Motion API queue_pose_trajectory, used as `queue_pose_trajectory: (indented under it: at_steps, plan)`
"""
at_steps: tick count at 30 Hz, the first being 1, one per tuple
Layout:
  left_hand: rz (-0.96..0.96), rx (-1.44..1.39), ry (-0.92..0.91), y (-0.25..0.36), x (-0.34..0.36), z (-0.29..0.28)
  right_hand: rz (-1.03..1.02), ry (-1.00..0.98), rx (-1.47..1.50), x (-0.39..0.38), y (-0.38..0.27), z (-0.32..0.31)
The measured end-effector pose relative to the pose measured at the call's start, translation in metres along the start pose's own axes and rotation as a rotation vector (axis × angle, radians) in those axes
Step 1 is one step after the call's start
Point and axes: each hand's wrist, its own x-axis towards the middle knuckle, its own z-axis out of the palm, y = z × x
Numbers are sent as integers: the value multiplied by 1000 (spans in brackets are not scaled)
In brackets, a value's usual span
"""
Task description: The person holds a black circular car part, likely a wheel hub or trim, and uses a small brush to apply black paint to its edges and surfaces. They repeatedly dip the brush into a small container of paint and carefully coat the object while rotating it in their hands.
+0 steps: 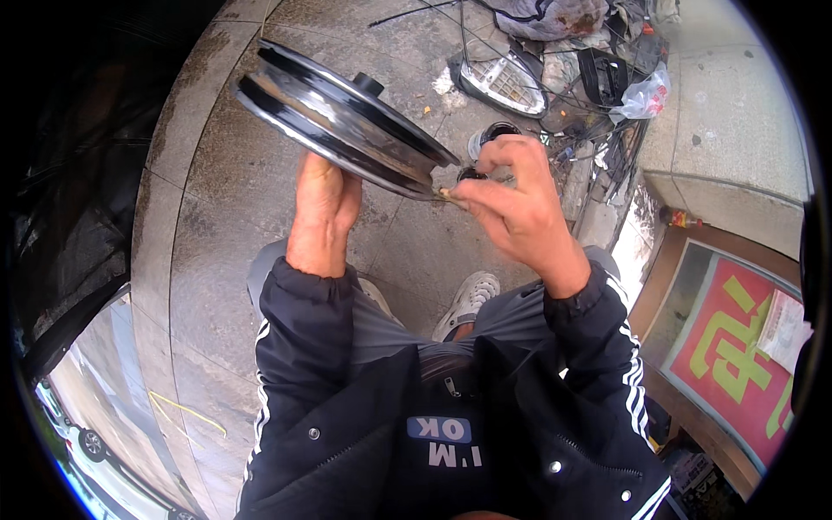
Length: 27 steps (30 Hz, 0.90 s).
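Observation:
A black wheel rim (338,117) without a tyre is held up, tilted, with brownish dirt in its channel and a short black hub stub on its upper side. From below, my left hand (322,195) grips it; most of those fingers are hidden behind the rim. My right hand (524,204) is closed in a pinch at the rim's right end. Between its fingertips shows a small yellowish piece (446,194), touching the rim's edge; its kind is too small to tell. Round black-and-clear items (501,130) sit beyond the right hand, partly covered by it.
Stone paving (225,217) lies beneath me. Ahead to the right are a black-framed part with a pale grid (507,84), tangled black cables (611,160), a clear plastic bag (643,95) and dirty cloth (555,17). A red sign board (728,347) stands at right, by a concrete step (728,130).

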Motion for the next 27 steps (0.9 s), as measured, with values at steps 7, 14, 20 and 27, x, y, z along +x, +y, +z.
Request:
queue_pose_trajectory:
  at_steps: [7, 14, 20, 27]
  plan:
    - [75, -20, 30, -1, 6, -3, 1277, 79, -29, -218, 169, 177]
    - [-16, -21, 114, -5, -12, -16, 1118, 126, -361, -237, 216, 245]
    - [-41, -19, 139, -4, -11, -26, 990, 38, -199, -232, 204, 249]
    - [-12, 26, 123, -17, 1, -8, 1092, 175, -192, -224, 225, 247]
